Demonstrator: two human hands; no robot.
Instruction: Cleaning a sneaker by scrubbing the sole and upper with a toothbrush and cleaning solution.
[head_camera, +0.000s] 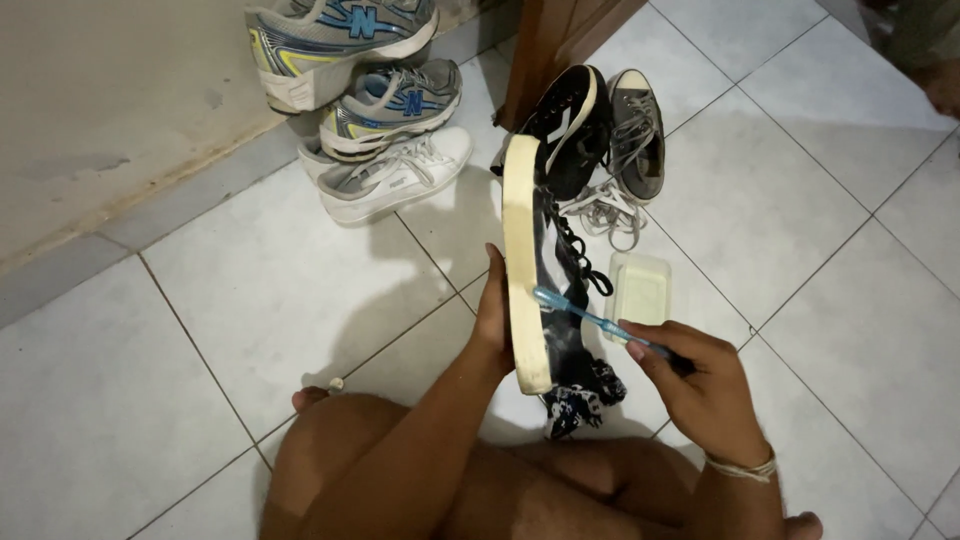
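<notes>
Two hands meet on one dark shoe, which you hold up off the tiled floor in front of your knees. Your left hand is wrapped around the shoe from the sole side, fingers closed against its pale sole, so this hand is the one in full contact. The shoe stands on edge, its long axis running away from you, heel end low near your lap and toe end pointing toward the pile of shoes ahead. Your right hand sits to the right of the shoe and pinches the handle of a blue toothbrush. The brush lies crosswise to the shoe, its head touching the side just beside the sole edge. A pale soap dish rests on the floor just beyond the brush. A black pair and some grey and white sneakers lie farther off by the wall.
</notes>
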